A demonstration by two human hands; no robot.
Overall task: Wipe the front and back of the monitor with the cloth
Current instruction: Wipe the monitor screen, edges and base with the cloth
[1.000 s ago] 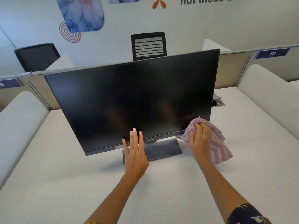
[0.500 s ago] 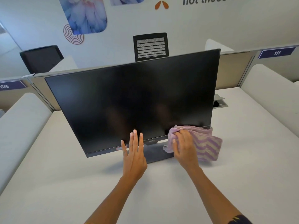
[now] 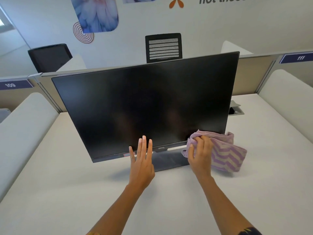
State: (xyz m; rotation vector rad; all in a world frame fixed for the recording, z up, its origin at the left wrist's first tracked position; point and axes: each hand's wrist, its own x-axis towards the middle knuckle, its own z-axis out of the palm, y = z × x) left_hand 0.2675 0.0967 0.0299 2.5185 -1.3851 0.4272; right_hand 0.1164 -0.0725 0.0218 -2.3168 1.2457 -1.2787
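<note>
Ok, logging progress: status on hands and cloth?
Left hand open, fingers at bottom edge of monitor. Right hand grips cloth at its lower right. Nothing in the way.

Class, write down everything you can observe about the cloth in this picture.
The cloth looks like soft woven fabric, lilac with beige zigzag stripes. It is bunched, not spread flat. The right hand grips its left end and holds it against the front of the monitor, at the lower right. The loose remainder droops to the right, apparently resting on the white desk.
</note>
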